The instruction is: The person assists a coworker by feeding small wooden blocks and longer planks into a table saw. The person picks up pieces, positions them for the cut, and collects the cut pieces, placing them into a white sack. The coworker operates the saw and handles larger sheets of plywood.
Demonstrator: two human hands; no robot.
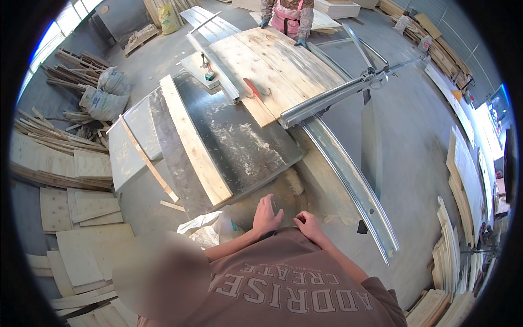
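Observation:
My left hand [267, 215] is in front of me near the saw table's near edge, its fingers stretched out and holding nothing. Beside it my right hand [308, 225] is closed, the fingers curled in, with nothing showing in it. Ahead is a panel saw with a dark metal table [218, 114] dusted with sawdust. A large plywood sheet [289, 65] lies across it, its near end by a red curved blade guard [252, 87]. At the far end a co-worker [287, 16] in a pink apron and gloves rests both hands on the sheet. A long plywood strip [190, 136] lies on the table's left part.
A metal fence beam [327, 98] crosses the sheet's right edge. A sliding rail [348, 180] runs towards me on the right. A white sack [210, 229] is by my left forearm. Wood offcuts [92, 250] and filled sacks [106, 98] lie left; boards [463, 180] stand right.

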